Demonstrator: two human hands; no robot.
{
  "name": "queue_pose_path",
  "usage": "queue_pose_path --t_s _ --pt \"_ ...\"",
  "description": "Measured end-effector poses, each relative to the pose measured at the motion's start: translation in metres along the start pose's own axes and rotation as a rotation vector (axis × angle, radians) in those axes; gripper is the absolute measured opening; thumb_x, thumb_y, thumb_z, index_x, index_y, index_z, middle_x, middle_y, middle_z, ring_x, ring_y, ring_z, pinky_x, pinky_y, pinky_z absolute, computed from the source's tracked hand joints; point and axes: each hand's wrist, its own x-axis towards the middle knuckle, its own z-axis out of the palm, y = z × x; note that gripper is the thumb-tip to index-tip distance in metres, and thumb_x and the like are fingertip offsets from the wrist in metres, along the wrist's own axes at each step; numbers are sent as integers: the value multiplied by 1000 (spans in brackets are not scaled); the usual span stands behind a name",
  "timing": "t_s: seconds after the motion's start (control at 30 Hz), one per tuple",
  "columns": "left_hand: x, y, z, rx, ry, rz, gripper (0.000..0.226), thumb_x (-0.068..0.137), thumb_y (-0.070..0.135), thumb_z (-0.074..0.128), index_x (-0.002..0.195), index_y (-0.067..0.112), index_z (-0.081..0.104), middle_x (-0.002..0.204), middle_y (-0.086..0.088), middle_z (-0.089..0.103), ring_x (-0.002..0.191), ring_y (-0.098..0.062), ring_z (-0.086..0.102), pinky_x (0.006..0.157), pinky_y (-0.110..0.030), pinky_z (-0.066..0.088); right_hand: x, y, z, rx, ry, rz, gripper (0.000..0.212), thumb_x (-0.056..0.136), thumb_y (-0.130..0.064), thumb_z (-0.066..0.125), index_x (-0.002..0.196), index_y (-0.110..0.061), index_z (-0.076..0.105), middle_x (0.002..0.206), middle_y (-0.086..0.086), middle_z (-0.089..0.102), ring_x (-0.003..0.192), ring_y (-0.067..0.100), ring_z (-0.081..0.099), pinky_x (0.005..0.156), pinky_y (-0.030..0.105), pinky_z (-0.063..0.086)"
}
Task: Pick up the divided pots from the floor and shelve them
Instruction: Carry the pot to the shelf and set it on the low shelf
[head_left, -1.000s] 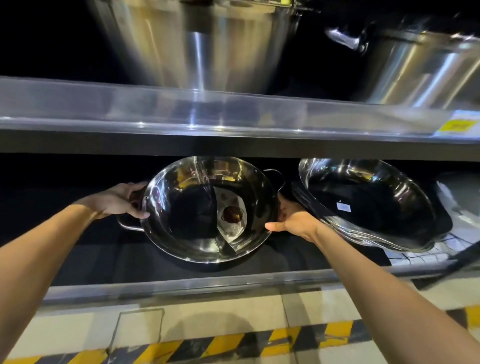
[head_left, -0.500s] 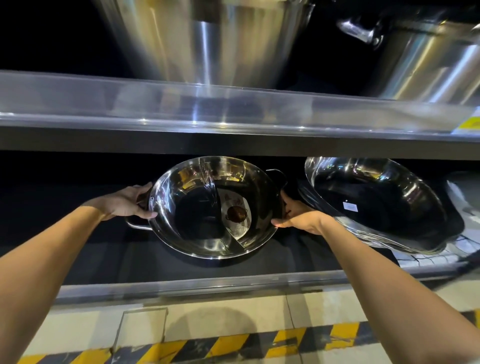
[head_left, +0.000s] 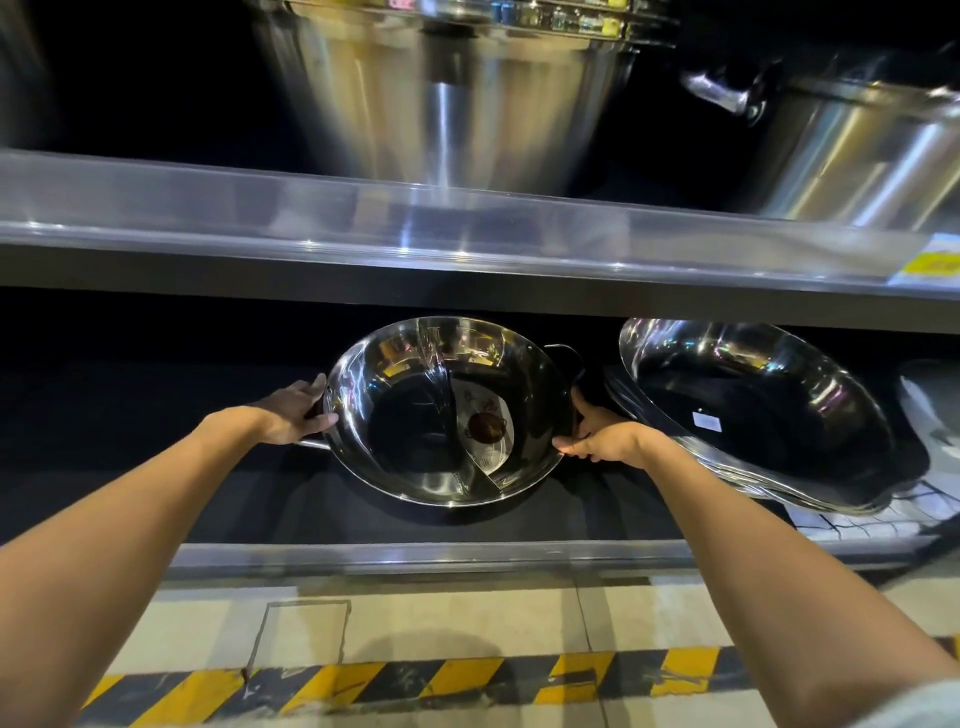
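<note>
A shiny steel divided pot (head_left: 415, 415) leans tilted toward me on the dark bottom shelf (head_left: 249, 509), its lower rim resting on the shelf. A curved divider runs down its middle, and a paper label lies in the right half. My left hand (head_left: 293, 413) grips the pot's left handle and rim. My right hand (head_left: 597, 436) holds the right rim just below the right loop handle. To the right, a stack of similar steel pots (head_left: 753, 415) leans on the same shelf, apart from the held pot.
The upper shelf's steel edge (head_left: 467, 228) hangs low over the pot, carrying two large stock pots (head_left: 441, 93) (head_left: 857, 145) and a yellow price tag (head_left: 930, 265). White items (head_left: 930, 410) sit at far right. Tiled floor with yellow-black hazard tape (head_left: 415, 680) lies below.
Both hands have pushed the divided pot slightly deeper and to the right on the bottom shelf, keeping the same grip. The view has shifted a little.
</note>
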Motion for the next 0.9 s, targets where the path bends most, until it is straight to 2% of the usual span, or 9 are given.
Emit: queue_pose_path --t_s 0.2,0.3,0.4,0.47,0.53,0.6,0.73,0.9 --pt "4 -2 4 55 -13 5 74 94 43 35 145 11 -8 156 -14 8 143 -34 10 120 -44 13 9 3 -5 -11 14 1 93 89 -23 60 146 -27 -14 127 18 58 111 29 59 97 41 50" --pt "4 -3 7 21 1 -4 73 94 43 36 145 13 -6 157 -12 7 144 -34 9 119 -45 12 9 4 -5 -51 14 27 91 89 -25 60 146 -26 -11 128 18 58 109 28 59 95 38 49" --pt "-9 -3 7 -104 158 -27 69 94 40 39 146 12 3 157 -14 8 144 -32 10 119 -44 13 4 -9 -2 -217 100 14 78 89 -30 58 148 -21 9 145 15 42 130 32 43 110 42 36" --pt "-34 -5 5 -159 263 -77 64 95 35 40 146 9 12 155 -17 16 141 -35 19 117 -45 21 -6 -31 5 -344 171 2 64 92 -34 52 146 -18 22 151 11 33 138 31 32 114 45 30" --pt "-72 -13 2 -185 303 -115 59 95 32 41 143 6 21 150 -21 27 135 -38 31 111 -49 31 -23 -67 17 -422 165 0 52 95 -35 43 142 -17 30 150 12 33 137 32 32 113 44 31" --pt "-120 -27 -4 -198 295 -160 55 95 30 42 140 2 28 145 -23 34 131 -37 37 107 -48 36 -42 -114 33 -456 78 -43 44 97 -32 37 138 -14 37 147 14 38 133 33 38 108 42 35" --pt "-237 -63 -30 -263 270 -345 51 96 29 40 139 2 31 147 -17 36 133 -32 38 109 -42 33 -91 -227 71 -492 -52 -302 36 98 -21 37 130 -9 49 136 19 51 124 33 49 105 39 40" --pt "-415 -102 -95 -295 311 -630 46 96 29 39 137 8 35 144 -14 40 127 -32 45 104 -41 38 -186 -372 103 -522 -259 -582 36 98 -17 36 131 -9 48 135 13 49 124 29 48 106 40 39"
